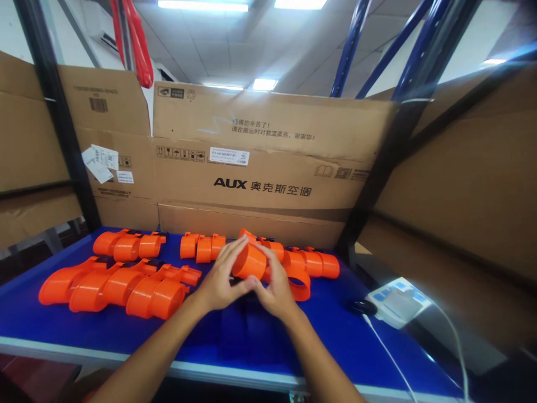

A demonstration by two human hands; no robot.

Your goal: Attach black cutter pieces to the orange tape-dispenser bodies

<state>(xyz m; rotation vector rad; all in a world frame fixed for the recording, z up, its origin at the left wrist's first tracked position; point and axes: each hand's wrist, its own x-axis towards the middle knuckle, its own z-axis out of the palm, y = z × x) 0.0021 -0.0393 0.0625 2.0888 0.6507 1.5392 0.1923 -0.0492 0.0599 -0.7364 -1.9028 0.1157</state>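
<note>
Between my two hands, raised a little above the blue table, is an orange plastic ring (250, 261) with a short wide cylindrical wall. My left hand (222, 278) wraps its left side, and my right hand (274, 282) wraps its right side. Both thumbs meet at the near lower edge. Behind and right of my right hand, another orange ring (302, 288) lies with its round opening facing me. A row of similar rings (312, 262) runs along the back right. What my fingertips touch on the far side is hidden.
More orange rings (96, 288) lie in overlapping rows at the left, some with black parts. A white device with blue buttons (398, 302) and cables sits at the right, beside a black object (363, 307). Cardboard (260, 168) walls the back; dark posts (373, 168) frame the table (235, 341).
</note>
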